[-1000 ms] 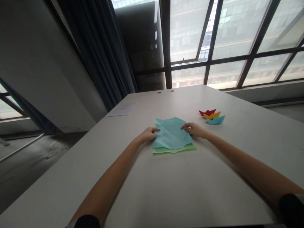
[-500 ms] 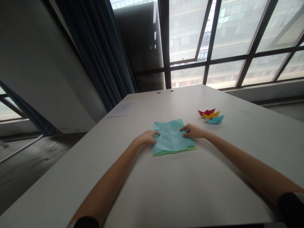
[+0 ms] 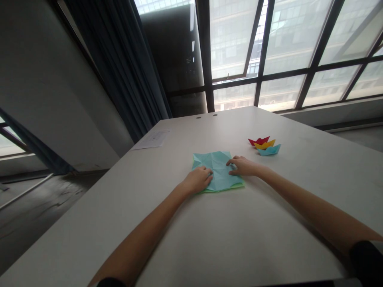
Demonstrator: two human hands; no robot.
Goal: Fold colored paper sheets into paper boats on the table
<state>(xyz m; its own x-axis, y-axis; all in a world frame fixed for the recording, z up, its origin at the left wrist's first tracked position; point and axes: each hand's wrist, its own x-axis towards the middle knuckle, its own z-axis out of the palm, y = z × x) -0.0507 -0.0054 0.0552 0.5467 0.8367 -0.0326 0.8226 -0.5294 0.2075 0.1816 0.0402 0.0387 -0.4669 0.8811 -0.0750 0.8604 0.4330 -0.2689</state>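
Observation:
A creased light-blue paper sheet [image 3: 220, 175] lies spread on the white table, with a green sheet [image 3: 239, 185] showing under its front edge. My left hand [image 3: 199, 178] rests on the left part of the blue sheet, fingers spread a little and pointing right. On the sheet's right edge lies my right hand [image 3: 240, 165], its thumb and fingers apart. Neither hand is closed round the paper. The left front corner of the sheets is hidden by my left hand.
Three folded paper boats, red [image 3: 259, 140], yellow [image 3: 265, 144] and blue [image 3: 269, 150], stand close together right of the sheets. A printed page [image 3: 151, 139] lies at the table's [image 3: 221, 235] back left edge. Windows and a dark curtain are behind.
My left hand has moved right, from the sheet's left edge further onto the blue paper. My right hand has stayed almost in place.

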